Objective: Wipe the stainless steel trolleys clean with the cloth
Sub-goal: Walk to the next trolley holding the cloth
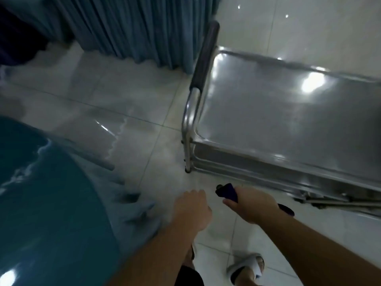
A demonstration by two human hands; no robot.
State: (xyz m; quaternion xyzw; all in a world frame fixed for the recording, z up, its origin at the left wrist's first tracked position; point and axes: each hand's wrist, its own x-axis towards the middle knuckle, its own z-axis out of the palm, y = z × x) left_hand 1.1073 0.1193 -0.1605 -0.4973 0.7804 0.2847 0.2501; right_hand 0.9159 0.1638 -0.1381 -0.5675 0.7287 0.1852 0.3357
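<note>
A stainless steel trolley [288, 112] stands on the tiled floor at the right, its flat top shining under the lights. Its push handle [203, 58] with a dark grip rises at the left end. My right hand [253, 205] grips a dark purple cloth [226, 191], low and just in front of the trolley's near left corner, apart from the metal. A tail of the cloth shows behind my wrist. My left hand [193, 209] hangs beside it with loosely curled fingers and holds nothing.
A teal padded surface [47, 203] with a grey-blue skirt fills the lower left. A blue-grey pleated curtain [127, 27] hangs at the back. White glossy floor tiles [132, 104] lie between them. My foot in a white slipper [247, 267] is at the bottom.
</note>
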